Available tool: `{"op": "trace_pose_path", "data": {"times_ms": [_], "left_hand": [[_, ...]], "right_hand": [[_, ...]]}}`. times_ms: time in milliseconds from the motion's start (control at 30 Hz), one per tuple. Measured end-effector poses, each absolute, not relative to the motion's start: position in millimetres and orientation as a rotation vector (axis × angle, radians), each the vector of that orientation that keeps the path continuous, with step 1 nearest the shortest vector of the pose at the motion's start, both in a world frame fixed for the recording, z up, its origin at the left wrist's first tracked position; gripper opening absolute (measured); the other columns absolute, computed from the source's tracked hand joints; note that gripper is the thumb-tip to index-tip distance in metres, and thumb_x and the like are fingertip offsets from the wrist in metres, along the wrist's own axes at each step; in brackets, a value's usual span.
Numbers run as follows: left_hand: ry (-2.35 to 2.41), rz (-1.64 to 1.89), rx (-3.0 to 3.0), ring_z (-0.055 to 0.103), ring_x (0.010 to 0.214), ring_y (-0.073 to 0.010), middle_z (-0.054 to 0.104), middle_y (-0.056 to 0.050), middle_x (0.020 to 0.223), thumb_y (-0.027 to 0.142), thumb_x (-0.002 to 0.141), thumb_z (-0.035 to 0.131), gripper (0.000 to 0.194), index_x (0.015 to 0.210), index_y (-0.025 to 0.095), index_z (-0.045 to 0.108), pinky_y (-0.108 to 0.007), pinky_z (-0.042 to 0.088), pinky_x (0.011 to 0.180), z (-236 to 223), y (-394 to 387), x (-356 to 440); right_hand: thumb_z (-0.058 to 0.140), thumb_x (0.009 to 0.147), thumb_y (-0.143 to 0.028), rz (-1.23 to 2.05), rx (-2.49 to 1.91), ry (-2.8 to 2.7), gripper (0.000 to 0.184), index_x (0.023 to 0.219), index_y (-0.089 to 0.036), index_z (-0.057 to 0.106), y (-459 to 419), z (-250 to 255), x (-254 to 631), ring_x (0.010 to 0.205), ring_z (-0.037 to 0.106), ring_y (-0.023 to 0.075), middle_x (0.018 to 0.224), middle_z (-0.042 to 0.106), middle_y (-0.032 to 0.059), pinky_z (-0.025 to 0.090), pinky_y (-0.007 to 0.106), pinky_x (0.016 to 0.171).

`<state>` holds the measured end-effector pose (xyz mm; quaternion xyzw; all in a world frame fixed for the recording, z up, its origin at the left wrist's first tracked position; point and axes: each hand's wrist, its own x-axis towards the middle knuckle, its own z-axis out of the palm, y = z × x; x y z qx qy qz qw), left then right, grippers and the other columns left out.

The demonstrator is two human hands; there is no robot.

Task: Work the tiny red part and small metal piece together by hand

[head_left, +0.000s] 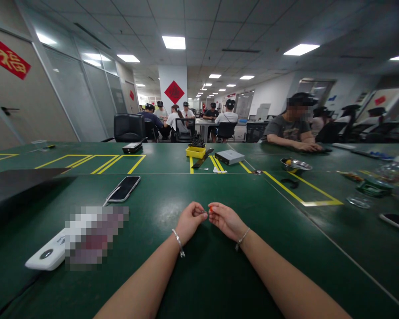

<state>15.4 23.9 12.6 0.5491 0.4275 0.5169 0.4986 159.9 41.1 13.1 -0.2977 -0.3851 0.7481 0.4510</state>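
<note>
Small orange object [211,208] — between right fingers [218,207]

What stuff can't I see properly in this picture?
All in the head view:
- Orange bit: too small and partly covered by the right fingers, so its shape is unclear.
- Whether the left fingers hold anything: too small to tell.
- White gadget: its far end is pixelated.
- Right-hand phone: cut off by the right edge.
</note>
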Motion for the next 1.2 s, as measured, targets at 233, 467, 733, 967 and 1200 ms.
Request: {"op": "trace_pose_path", "data": {"times_ms": [233, 467, 733, 967, 1200], "left_hand": [[1.06, 1.243, 1.378, 0.05, 0.058, -0.0081, 0.054, 0.003, 0.062, 0.017, 0.06, 0.06, 0.018, 0.073, 0.016, 0.048, -0.02, 0.039, 0.058, 12.8, 23.3, 16.3], [1.073, 1.208, 1.3, 0.054, 0.059, -0.0095, 0.06, -0.001, 0.071, 0.025, 0.071, 0.048, 0.013, 0.081, 0.017, 0.049, -0.021, 0.039, 0.054, 14.9, 22.7, 14.8], [1.097, 1.221, 1.281, 0.053, 0.058, -0.0088, 0.059, 0.001, 0.069, 0.026, 0.072, 0.047, 0.012, 0.079, 0.017, 0.049, -0.02, 0.038, 0.053, 19.2, 20.4, 15.8], [1.102, 1.235, 1.392, 0.052, 0.061, -0.0096, 0.056, 0.001, 0.064, 0.022, 0.063, 0.057, 0.013, 0.074, 0.016, 0.051, -0.02, 0.039, 0.057, 11.4, 23.9, 16.8], [1.116, 1.226, 1.425, 0.05, 0.058, -0.009, 0.057, 0.001, 0.064, 0.025, 0.064, 0.058, 0.016, 0.075, 0.016, 0.053, -0.02, 0.038, 0.054, 10.8, 23.9, 15.4]], "right_hand": [[0.06, 0.064, -0.024, 1.858, -0.715, -1.006, 0.014, 0.073, -0.016, 0.052, 40.5, 13.9, 159.6, 0.056, 0.051, 0.0071, 0.062, 0.055, -0.0019, 0.04, 0.023, 0.06], [0.061, 0.065, -0.031, 1.857, -0.718, -1.061, 0.019, 0.072, -0.014, 0.055, 38.2, 15.3, 159.1, 0.056, 0.05, 0.0068, 0.061, 0.055, -0.0012, 0.04, 0.023, 0.059], [0.063, 0.063, -0.027, 1.841, -0.755, -1.004, 0.019, 0.077, -0.015, 0.056, 38.3, 15.4, 159.9, 0.062, 0.055, 0.0087, 0.07, 0.061, 0.0026, 0.041, 0.025, 0.065], [0.06, 0.062, -0.017, 1.806, -0.745, -0.92, 0.014, 0.076, -0.015, 0.057, 41.7, 11.8, 159.8, 0.062, 0.056, 0.0095, 0.067, 0.061, 0.0017, 0.042, 0.026, 0.066], [0.064, 0.058, -0.014, 1.787, -0.741, -0.958, 0.016, 0.073, -0.014, 0.056, 42.0, 11.3, 159.5, 0.067, 0.057, 0.011, 0.073, 0.062, 0.0038, 0.043, 0.029, 0.071]]}}
